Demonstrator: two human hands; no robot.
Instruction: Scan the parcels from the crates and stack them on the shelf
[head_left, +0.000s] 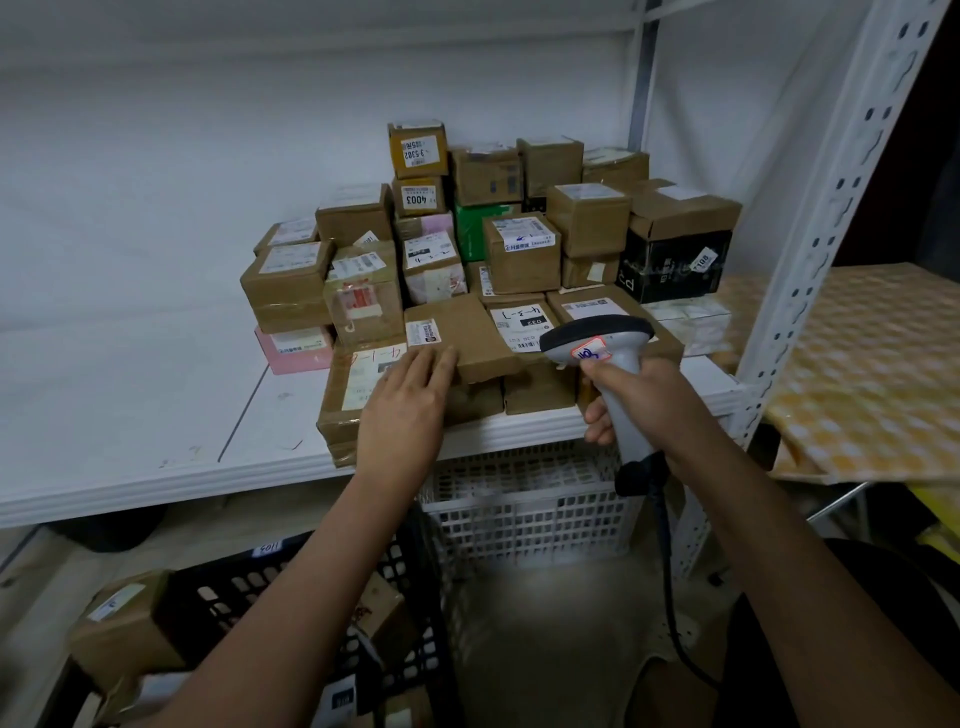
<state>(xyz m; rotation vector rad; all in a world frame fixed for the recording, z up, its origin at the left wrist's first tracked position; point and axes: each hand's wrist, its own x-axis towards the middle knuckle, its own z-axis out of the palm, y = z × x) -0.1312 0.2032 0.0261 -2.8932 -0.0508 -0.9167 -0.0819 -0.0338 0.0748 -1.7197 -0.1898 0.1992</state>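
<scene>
A flat brown parcel (457, 343) is laid on top of the front row of the stack on the white shelf (130, 467), and its near edge is touched by the straight, close-set fingers of the left hand (408, 410). A grey barcode scanner (605, 364) is gripped by its handle in the right hand (636, 402), its head held over the front parcels. Brown parcels are seen in the black crate (291, 587) below; contents of the white crate (524, 504) cannot be told.
</scene>
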